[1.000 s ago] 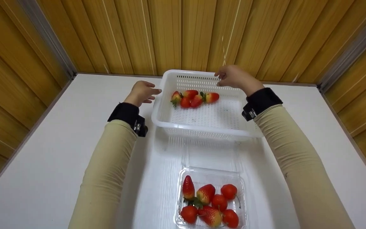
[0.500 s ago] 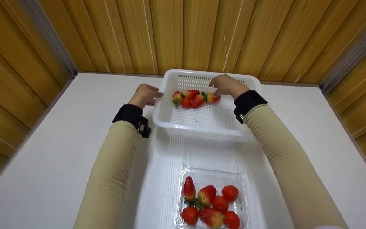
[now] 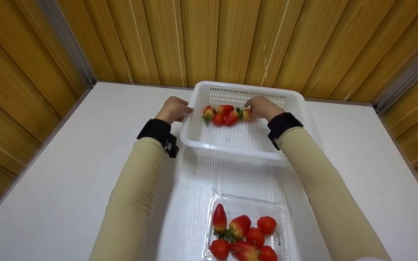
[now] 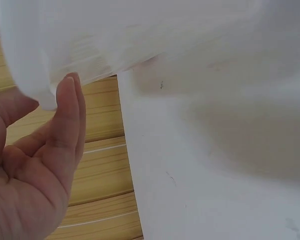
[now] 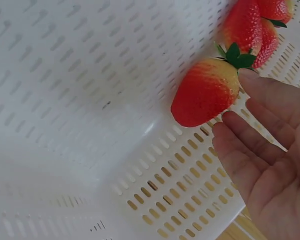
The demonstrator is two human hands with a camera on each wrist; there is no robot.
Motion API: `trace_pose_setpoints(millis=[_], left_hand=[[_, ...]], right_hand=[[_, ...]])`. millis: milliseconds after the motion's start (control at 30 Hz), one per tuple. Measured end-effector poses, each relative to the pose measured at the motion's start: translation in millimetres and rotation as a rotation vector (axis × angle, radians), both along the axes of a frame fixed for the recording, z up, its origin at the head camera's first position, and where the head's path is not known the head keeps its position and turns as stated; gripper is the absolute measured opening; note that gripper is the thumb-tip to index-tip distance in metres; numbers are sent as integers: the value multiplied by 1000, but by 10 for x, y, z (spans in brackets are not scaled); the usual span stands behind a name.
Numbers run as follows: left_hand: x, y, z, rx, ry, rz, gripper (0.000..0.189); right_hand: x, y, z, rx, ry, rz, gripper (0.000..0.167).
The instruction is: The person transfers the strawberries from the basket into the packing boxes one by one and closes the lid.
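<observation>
In the head view a white perforated basket (image 3: pixel 230 145) stands at the back of the table. Its left rim is pinched by my left hand (image 3: pixel 174 110); the left wrist view shows the thumb and fingers on either side of the basket edge (image 4: pixel 27 75). My right hand (image 3: pixel 263 108) reaches inside the basket. Up close, its fingertips touch the leafy end and side of a red and yellow strawberry (image 5: pixel 204 92), with the fingers only loosely bent. More strawberries (image 3: pixel 232 118) and a round red fruit (image 3: pixel 218 119) lie to that strawberry's left.
Nearer the front, a clear plastic clamshell (image 3: pixel 289 232) lies with its lid (image 3: pixel 247 181) folded back towards the basket. It holds strawberries (image 3: pixel 240 226) and round red fruits with stems (image 3: pixel 266 225). A wood-panelled wall (image 3: pixel 230 40) rises behind the basket.
My right hand has come down from over the back rim to the rightmost strawberry. My left hand has moved right and now grips the basket's rim. The head view has shifted slightly.
</observation>
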State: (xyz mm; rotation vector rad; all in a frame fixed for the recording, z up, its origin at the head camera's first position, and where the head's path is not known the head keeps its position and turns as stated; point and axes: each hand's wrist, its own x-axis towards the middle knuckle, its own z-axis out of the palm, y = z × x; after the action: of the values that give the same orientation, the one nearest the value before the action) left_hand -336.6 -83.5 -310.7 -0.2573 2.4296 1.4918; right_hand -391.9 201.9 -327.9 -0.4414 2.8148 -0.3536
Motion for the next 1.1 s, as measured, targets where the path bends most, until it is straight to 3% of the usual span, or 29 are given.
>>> trace_pose_setpoints(millis=[267,567,1100], left_hand=[[-4,-3,6,-16,-10,8,48],[-1,33,34,-103,-1,4,39],[10,22,24,-150,16,8,44]], right_hand=[[17,6,-104,19,13,-7,49],[-24,-4,-193,50,5,-4,49],[-15,-21,-184,1,-63,-66,49]])
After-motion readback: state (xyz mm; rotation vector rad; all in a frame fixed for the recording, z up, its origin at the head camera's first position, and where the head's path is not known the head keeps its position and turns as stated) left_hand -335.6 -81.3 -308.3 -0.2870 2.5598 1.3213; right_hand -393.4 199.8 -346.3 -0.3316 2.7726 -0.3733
